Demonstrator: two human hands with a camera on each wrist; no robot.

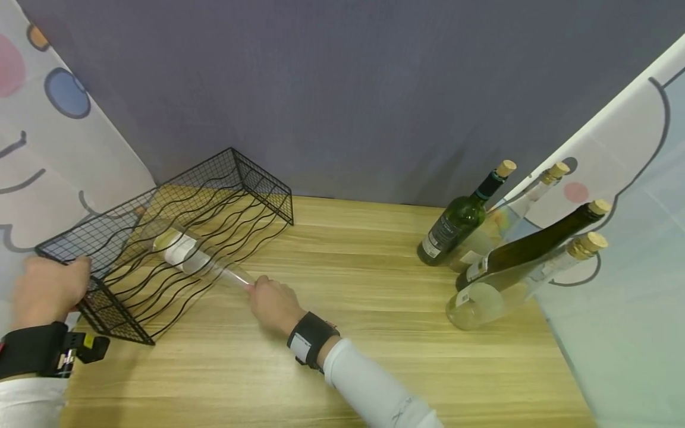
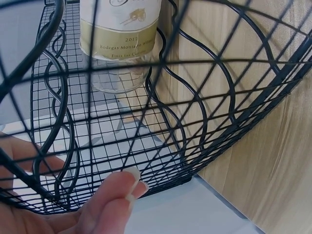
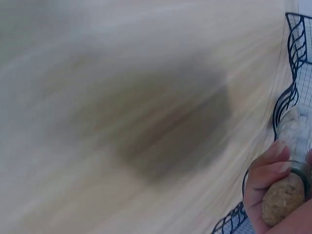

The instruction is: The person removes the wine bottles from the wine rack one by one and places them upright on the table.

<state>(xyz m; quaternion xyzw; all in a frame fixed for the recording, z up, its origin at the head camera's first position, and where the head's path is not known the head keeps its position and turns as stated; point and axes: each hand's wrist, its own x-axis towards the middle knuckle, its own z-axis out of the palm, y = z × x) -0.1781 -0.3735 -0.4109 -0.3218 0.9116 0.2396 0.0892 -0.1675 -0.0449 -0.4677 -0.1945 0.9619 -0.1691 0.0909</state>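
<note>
A black wire wine rack with wavy bars stands at the left of the table. My left hand grips its near left corner; the left wrist view has the fingers curled about the mesh. A clear glass bottle with a white and gold label lies on its side across the wavy bars, base toward the rack's back. At the rack's front, my right hand holds the bottle by its neck. Below those fingers, the bottle's cork shows in the right wrist view.
At the right of the wooden table stand several corked bottles: a green one, a dark one and clear ones, the nearest being a clear bottle. A grey panel rises behind, with patterned sheets at both sides.
</note>
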